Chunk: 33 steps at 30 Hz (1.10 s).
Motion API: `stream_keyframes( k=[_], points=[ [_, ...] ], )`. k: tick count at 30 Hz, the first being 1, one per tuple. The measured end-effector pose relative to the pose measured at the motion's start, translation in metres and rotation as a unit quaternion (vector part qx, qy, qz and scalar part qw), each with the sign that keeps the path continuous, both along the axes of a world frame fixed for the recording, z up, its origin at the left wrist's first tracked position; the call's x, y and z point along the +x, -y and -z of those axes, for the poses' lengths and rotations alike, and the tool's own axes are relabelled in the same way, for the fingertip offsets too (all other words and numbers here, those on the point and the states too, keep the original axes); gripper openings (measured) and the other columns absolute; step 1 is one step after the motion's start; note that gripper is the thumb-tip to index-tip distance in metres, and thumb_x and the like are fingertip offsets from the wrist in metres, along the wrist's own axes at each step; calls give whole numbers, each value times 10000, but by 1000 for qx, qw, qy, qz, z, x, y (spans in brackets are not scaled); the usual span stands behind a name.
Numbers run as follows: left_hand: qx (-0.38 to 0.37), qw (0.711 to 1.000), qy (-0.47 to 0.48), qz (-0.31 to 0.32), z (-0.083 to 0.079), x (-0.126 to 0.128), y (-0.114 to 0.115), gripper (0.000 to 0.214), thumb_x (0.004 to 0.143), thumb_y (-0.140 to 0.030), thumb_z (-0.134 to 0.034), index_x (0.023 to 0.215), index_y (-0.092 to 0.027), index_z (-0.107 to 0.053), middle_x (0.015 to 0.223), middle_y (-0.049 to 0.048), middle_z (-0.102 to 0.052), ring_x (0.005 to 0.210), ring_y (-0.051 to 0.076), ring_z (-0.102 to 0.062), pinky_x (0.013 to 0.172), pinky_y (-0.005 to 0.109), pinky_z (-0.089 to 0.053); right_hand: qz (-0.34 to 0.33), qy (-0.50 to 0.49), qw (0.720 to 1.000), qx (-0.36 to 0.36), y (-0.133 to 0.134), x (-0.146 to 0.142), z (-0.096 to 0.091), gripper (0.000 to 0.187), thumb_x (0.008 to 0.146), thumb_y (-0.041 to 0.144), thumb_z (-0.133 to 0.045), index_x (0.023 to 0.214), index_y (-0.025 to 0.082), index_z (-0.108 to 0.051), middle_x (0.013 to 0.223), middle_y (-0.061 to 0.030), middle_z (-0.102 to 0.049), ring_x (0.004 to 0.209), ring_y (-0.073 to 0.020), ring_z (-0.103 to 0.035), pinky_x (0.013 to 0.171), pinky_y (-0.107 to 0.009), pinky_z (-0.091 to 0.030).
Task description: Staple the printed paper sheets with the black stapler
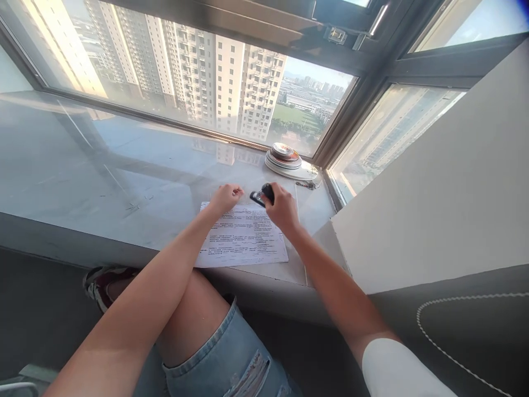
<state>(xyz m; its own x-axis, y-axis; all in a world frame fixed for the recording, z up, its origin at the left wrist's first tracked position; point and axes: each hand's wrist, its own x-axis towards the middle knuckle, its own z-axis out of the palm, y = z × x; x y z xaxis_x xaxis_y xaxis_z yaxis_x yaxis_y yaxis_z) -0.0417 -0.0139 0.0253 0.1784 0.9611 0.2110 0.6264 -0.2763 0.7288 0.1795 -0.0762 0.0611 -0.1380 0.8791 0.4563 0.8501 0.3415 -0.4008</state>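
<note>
A black stapler (259,197) is gripped in my right hand (283,208), just above the far right part of a printed sheet of paper (235,259). My left hand (226,198) is closed, thumb and fingers drawn together, over the sheet's far left edge. Whether something small sits in that pinch is too fine to make out. A short gap separates the left fingertips from the stapler. The paper lies flat on the glossy window sill (165,215), its lines of print running across it.
A stack of plates (285,160) stands by the window corner, with a small dark chain-like item (306,186) in front. The window frame (248,149) bounds the sill behind; a white wall (433,182) rises at right. A beaded cord (430,325) hangs lower right.
</note>
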Motion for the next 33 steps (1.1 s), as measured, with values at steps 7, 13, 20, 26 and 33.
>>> stream_keyframes(
  k=[7, 13, 20, 26, 33],
  points=[
    [-27, 969, 27, -245, -10, -33, -2, 319, 1054, -249, -435, 977, -201, -741, 1067, 127, -806, 924, 254, -705, 830, 336, -519, -76, 64, 992, -78, 14, -23, 15, 130, 990, 356, -671, 1056, 249, -638, 990, -68, -763, 818, -244, -674, 647, -303, -385],
    [-34, 972, -13, -231, -10, -23, 0, 269, 1049, -229, -477, 963, -209, -732, 1060, 116, -803, 1037, 268, -705, 886, 339, -493, 35, 13, 996, -86, 26, 60, 19, 256, 956, 458, -692, 1106, 250, -691, 911, -62, -755, 829, -264, -680, 702, -324, -440],
    [-47, 976, 8, -213, -11, -13, 6, 287, 1062, -229, -468, 904, -224, -708, 1043, 111, -792, 953, 260, -708, 760, 333, -462, 65, -202, 975, -68, 13, 131, 25, 482, 960, 630, -558, 1093, 207, -748, 1078, -119, -792, 918, -259, -723, 787, -387, -584],
    [-19, 980, 11, -198, -4, -13, 3, 288, 1051, -223, -487, 847, -224, -690, 1001, 112, -791, 920, 254, -704, 744, 333, -440, -25, -69, 993, -87, -11, 140, 57, 457, 877, 387, -615, 1287, 242, -759, 1453, -133, -692, 1299, -323, -675, 1065, -518, -588],
    [5, 978, 66, -196, -4, -12, 3, 288, 1028, -183, -505, 788, -227, -658, 926, 103, -762, 889, 254, -685, 755, 350, -451, -71, 127, 974, -174, -40, 132, 67, 735, 1053, 414, -484, 1735, 198, -316, 1818, -140, -257, 1707, -342, -190, 1367, -641, -195]
  ],
)
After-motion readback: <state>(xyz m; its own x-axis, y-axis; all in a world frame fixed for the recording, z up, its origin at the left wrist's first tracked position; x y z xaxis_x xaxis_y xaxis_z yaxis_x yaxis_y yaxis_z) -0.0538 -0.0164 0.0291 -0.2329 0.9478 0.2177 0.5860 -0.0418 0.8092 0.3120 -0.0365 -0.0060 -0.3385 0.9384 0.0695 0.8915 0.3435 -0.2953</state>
